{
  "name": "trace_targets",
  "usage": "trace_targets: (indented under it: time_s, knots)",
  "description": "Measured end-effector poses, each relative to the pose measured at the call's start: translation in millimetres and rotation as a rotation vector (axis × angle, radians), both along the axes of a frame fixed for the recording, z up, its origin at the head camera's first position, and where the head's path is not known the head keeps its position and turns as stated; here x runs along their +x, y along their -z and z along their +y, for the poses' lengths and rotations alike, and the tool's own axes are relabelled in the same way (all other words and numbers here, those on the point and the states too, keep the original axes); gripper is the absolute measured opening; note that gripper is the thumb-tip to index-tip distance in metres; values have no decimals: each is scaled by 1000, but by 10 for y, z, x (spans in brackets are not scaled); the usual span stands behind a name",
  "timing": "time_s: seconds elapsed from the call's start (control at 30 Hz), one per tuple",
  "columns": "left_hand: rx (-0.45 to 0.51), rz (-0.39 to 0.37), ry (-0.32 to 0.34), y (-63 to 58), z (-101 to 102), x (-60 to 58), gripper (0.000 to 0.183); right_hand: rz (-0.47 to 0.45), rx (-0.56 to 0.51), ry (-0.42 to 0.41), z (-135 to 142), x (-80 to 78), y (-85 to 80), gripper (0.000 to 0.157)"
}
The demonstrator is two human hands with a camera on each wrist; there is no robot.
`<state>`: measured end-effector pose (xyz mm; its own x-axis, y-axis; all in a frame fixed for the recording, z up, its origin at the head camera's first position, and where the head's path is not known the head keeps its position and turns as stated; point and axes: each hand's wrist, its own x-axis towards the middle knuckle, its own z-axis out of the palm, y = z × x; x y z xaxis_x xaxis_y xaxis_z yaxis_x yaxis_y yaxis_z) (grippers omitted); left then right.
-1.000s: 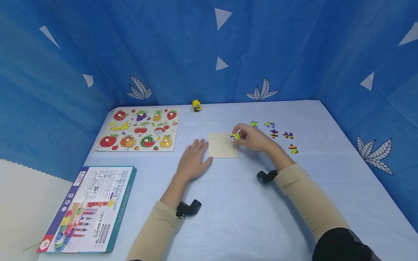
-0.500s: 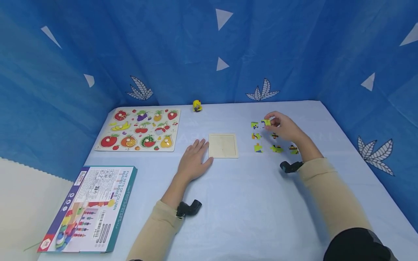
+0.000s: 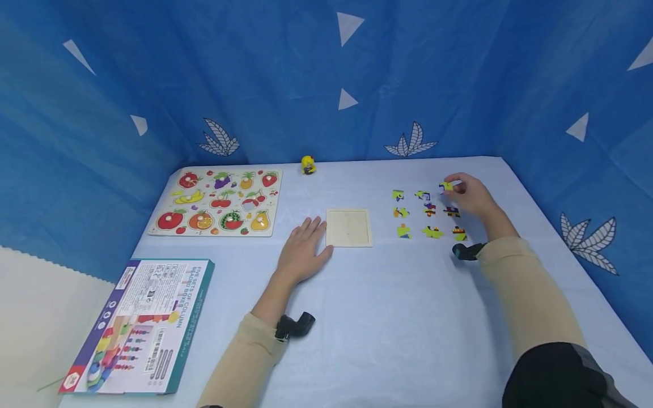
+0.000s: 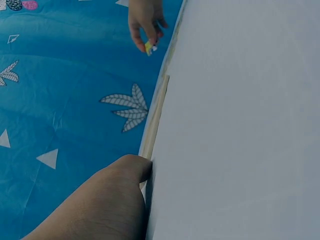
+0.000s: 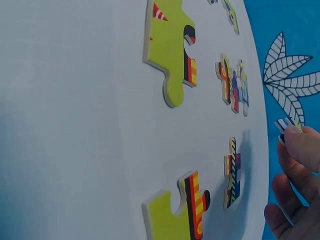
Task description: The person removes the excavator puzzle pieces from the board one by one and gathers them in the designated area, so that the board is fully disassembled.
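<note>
My right hand pinches a small yellow-green and blue jigsaw piece between thumb and fingers, at the back right corner of the loose pieces. In the right wrist view that piece shows partly, against the blue curtain, under the thumb. Several other jigsaw pieces lie spread in rough rows on the table; two near the back middle sit close together. My left hand rests on the table with fingers extended, its thumb by the lower left corner of a bare square wooden tray.
A fruit puzzle board lies at the back left, and a boxed bead toy at the front left. A small yellow figure stands near the back edge. The blue curtain rises behind the table.
My right hand has moved from over the tray's right edge rightward, past the back of the loose pieces, to their back right corner, holding a piece. My left hand has stayed put.
</note>
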<state>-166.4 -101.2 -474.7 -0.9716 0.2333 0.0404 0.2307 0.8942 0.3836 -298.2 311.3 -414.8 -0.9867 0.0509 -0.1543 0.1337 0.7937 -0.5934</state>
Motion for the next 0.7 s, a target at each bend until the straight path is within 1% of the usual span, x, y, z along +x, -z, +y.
trace_targets:
  time_s: [0.1,0.33,0.57,0.7]
  knots:
    - [-1,6,1,-2,0,0,70,-1,12,12,-2,-26,19,45]
    - [-5,3,-4,-2,-1,1,70,-15,68,-9,-30,-66,49,45]
    - [-7,-9,1,-1,-8,0,71,-57,107,-20,-37,-94,91,44]
    - [-12,-15,-2,0,-11,-2,71,-56,132,-17,-39,-95,101,44]
